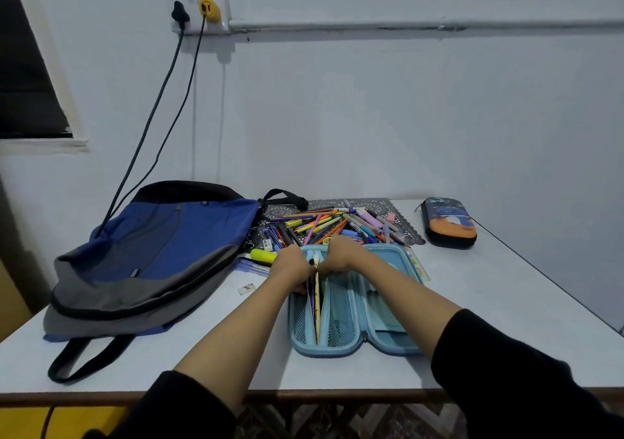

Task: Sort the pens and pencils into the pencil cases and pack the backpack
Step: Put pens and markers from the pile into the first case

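Both hands meet over the far end of the open light-blue pencil case (354,317), which lies flat near the front edge of the tabletop (489,303). The left hand (292,264) and right hand (341,256) are curled, fingers closed round the upper ends of a bundle of pencils (316,303) that runs down the case's left half, beside its mesh pocket. How many fingers actually pinch is hidden.

The loose pile of pens and pencils (331,224) sits on a dark lace mat (401,207) toward the back edge. A yellow highlighter (263,255) lies between the pile and the blue-and-grey backpack (152,252) at the left edge.

These sticks should be light, stiff and smooth—likely to roll or fan out—so gripping a few together at mid-shaft seems safest. The case looks like a semi-rigid shell, best held by its rim. The backpack is soft and floppy—lift it by its top handle (283,197). A second, dark pencil case (449,222) rests zipped near the far right corner.
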